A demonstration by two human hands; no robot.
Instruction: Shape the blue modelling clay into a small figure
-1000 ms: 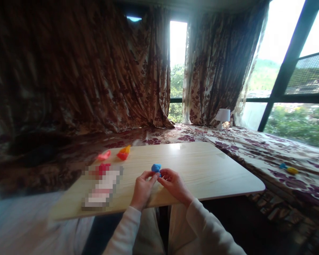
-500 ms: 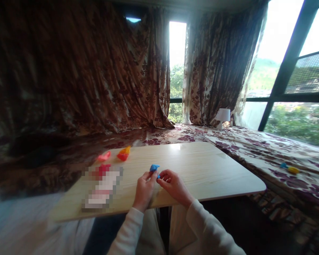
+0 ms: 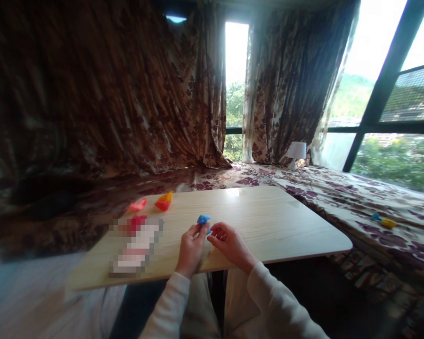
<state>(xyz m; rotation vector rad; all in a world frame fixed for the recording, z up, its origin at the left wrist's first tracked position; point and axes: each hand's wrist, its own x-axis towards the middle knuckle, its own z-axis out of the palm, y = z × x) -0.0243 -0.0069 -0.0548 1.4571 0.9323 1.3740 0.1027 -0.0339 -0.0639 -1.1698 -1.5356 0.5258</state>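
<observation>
My left hand (image 3: 191, 244) is closed in a pinch around a small blue piece (image 3: 203, 219), soft-looking, its exact kind not clear. The blue piece sticks up above my thumb and fingertips, and a small blue end shows on their right side. Just right of it, my right hand (image 3: 226, 241) has its fingers curled, with thumb and forefinger slightly apart beside that blue end. Both hands are over the near edge of the light wooden table (image 3: 261, 221).
On the table's left lie an orange-and-red piece (image 3: 164, 201), a pink-red piece (image 3: 137, 204), a dark red piece (image 3: 139, 222) and a blurred-out flat item (image 3: 137, 249). A blue-and-yellow item (image 3: 387, 222) rests on the flowered cover at right. A white lamp (image 3: 297, 150) stands behind.
My right fingertips have parted slightly from the blue piece's lower end. My left hand still grips the piece, now turned a little. The view has tilted slightly.
</observation>
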